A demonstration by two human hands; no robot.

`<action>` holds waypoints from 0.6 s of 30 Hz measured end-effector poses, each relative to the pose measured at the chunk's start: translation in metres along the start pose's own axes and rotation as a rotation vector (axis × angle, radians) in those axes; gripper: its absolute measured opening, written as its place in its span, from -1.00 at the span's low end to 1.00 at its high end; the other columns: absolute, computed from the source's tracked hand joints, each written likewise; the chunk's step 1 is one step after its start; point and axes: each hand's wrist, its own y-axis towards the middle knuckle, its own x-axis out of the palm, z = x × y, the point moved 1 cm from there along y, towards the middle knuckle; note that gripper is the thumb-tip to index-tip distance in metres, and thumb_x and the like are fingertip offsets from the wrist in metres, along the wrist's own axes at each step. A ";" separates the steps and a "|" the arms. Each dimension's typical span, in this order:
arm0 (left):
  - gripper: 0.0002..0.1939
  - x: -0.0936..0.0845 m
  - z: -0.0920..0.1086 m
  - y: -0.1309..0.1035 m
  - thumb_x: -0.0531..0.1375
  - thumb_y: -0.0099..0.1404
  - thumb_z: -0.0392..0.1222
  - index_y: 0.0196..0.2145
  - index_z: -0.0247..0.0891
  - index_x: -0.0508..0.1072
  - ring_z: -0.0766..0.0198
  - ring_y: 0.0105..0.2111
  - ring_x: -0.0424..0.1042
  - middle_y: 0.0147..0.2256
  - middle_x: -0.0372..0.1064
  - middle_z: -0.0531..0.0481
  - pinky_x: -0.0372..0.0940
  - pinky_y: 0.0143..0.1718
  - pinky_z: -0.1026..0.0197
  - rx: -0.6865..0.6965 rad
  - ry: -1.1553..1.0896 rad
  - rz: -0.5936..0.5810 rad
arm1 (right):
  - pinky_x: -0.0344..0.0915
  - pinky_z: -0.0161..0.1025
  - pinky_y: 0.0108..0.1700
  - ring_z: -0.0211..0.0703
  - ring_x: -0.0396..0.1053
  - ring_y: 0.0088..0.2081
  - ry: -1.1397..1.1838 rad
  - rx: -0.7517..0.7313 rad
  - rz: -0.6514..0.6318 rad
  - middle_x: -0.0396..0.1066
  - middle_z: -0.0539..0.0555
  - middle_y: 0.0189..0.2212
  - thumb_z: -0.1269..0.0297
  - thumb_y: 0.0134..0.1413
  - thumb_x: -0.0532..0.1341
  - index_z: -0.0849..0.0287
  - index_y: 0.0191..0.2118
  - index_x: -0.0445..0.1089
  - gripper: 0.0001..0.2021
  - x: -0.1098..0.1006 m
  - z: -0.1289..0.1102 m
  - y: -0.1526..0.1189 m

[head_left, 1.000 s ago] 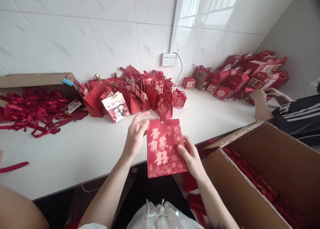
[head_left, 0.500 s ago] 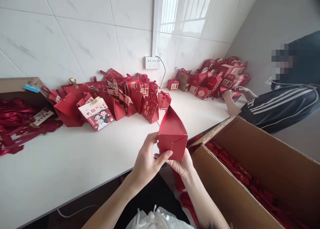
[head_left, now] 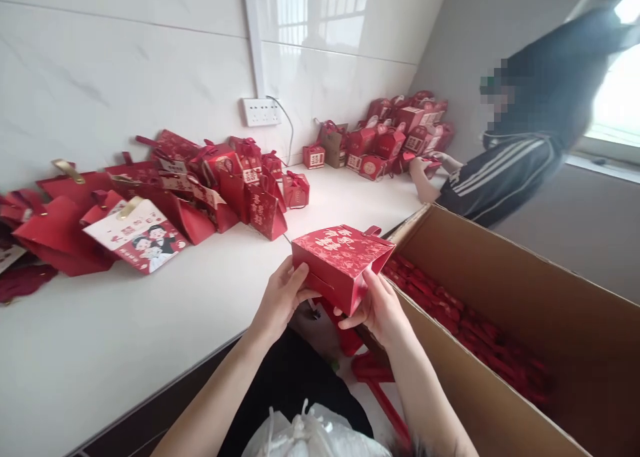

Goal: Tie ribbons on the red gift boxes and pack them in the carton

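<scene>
A red gift box (head_left: 340,257) with pale characters and a floral print on its upper face is held between both hands, in front of the table's edge. My left hand (head_left: 283,297) grips its left end, thumb on the plain red side. At the right end, near the folded side opening, my right hand (head_left: 377,307) holds the box with its thumb and fingers. A short ribbon loop sticks up from the far right edge of the box.
Several red boxes (head_left: 267,212) and a white card with a couple (head_left: 143,237) stand along the white table (head_left: 200,297). A large carton (head_left: 500,270) of red items is at the right. Another person's hands (head_left: 425,177) work by a farther pile.
The box has tipped over in my hands, from upright to lying with its printed face up. My right hand has moved from beneath it to its right end. The view has turned to the right.
</scene>
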 end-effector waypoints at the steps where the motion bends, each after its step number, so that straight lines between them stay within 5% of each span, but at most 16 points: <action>1: -0.50 0.007 -0.004 0.002 0.20 0.18 0.16 -0.05 -0.23 0.32 0.19 -0.24 0.49 -0.14 0.43 -0.11 0.47 -0.32 0.22 -0.001 0.004 -0.036 | 0.49 -0.19 -0.58 -0.09 0.50 -0.44 -0.031 -0.037 0.043 0.47 0.12 -0.24 -0.15 0.05 0.16 0.09 0.06 0.19 -0.45 -0.008 0.000 -0.007; 6: -0.50 0.056 -0.029 0.020 0.30 0.07 0.15 -0.12 -0.16 0.36 0.14 -0.13 0.45 -0.08 0.40 -0.09 0.46 -0.20 0.17 0.142 0.071 -0.262 | 0.51 -0.13 -0.22 0.01 0.43 -0.08 -0.240 -0.389 0.200 0.35 0.10 0.01 -0.12 0.10 0.13 -0.02 0.08 0.23 -0.51 -0.069 -0.012 -0.065; 11: -0.67 0.137 -0.053 0.039 0.24 0.22 -0.02 -0.10 -0.17 0.37 0.15 -0.05 0.41 -0.08 0.40 -0.09 0.39 -0.05 0.14 0.393 0.179 -0.713 | 0.47 -0.19 -0.18 -0.06 0.43 -0.12 -0.494 -0.680 0.631 0.41 0.08 -0.12 0.04 0.04 0.27 0.03 -0.02 0.32 -0.61 -0.139 -0.069 -0.139; 15: -0.58 0.186 -0.071 0.040 0.15 0.32 -0.15 0.11 -0.10 0.23 0.18 0.05 0.34 0.08 0.29 -0.07 0.34 0.00 0.17 0.522 0.475 -0.951 | 0.46 -0.27 -0.27 -0.19 0.43 -0.24 -0.740 -0.672 0.785 0.43 0.02 -0.19 0.21 -0.14 0.40 0.01 -0.06 0.35 -0.55 -0.186 -0.124 -0.185; 18: -0.60 0.192 -0.080 0.035 0.15 0.31 -0.20 0.09 -0.19 0.25 0.14 0.03 0.35 0.05 0.34 -0.11 0.25 0.07 0.06 0.758 0.821 -0.927 | 0.40 -0.27 -0.40 -0.21 0.42 -0.39 -1.048 -0.434 0.858 0.45 0.00 -0.36 0.22 -0.21 0.40 0.08 -0.24 0.36 -0.66 -0.225 -0.141 -0.207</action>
